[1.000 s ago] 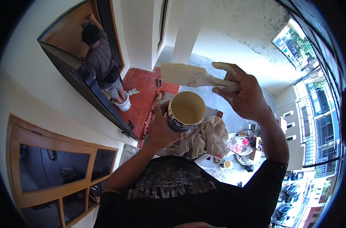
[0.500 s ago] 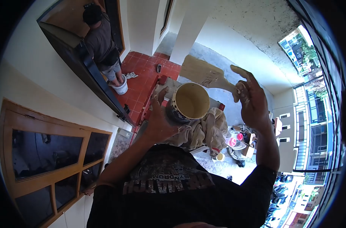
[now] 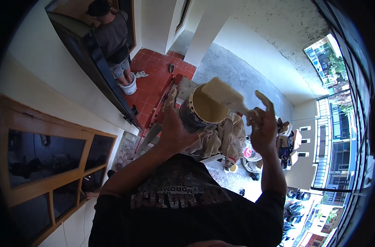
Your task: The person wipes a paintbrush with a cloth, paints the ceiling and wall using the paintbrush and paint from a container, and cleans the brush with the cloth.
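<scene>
My left hand [image 3: 173,127] is wrapped round the side of an open can [image 3: 189,119] with cream-coloured stuff inside, tilted a little to the right. In my right hand [image 3: 263,127] is the handle of a wide, flat brush-like tool [image 3: 223,94], pinched with one finger raised. The tool is coated in the same cream colour, and its broad end overlaps the can's upper right rim. Whether it touches the rim I cannot tell. Beneath the can, a crumpled beige cloth [image 3: 222,138] lies over a support.
A person [image 3: 113,41] stands with feet at a white bucket [image 3: 129,85] on red tiles, beside a dark door. A wood-framed window [image 3: 47,152] is at the left. Another person's hand [image 3: 90,194] shows near it. Tubs and clutter lie at the lower right.
The tool in my right hand has come down and left, from above the can to over its rim. The can has tilted. The person by the door stands straighter.
</scene>
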The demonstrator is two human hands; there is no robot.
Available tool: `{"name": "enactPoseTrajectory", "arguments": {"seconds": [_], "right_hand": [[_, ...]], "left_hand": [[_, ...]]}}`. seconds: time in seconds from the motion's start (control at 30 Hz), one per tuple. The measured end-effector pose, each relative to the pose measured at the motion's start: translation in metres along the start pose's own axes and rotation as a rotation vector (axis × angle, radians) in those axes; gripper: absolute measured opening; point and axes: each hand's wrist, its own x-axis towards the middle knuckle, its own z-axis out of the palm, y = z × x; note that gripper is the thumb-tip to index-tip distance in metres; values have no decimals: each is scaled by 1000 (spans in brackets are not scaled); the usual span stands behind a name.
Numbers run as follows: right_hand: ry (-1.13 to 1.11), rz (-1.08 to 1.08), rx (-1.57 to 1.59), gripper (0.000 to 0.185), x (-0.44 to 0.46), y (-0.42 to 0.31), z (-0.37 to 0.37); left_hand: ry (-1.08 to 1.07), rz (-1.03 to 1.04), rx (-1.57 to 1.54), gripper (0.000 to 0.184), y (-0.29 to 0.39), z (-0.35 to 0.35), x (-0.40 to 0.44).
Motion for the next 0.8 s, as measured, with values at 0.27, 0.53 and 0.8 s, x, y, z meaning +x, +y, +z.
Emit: {"name": "enactPoseTrajectory", "arguments": {"seconds": [0.27,0.53,0.8], "right_hand": [[149,-108,133,50,-5,6,1],[133,-146,-10,55,9,-19,-24],[82,-224,-184,64,27,-42,-39]], "left_hand": [[-111,-123,-285,109,-11,12,13],[-100,-141,-331,111,-16,15,13],[-41,-100,-289,113,-16,12,14]]}}
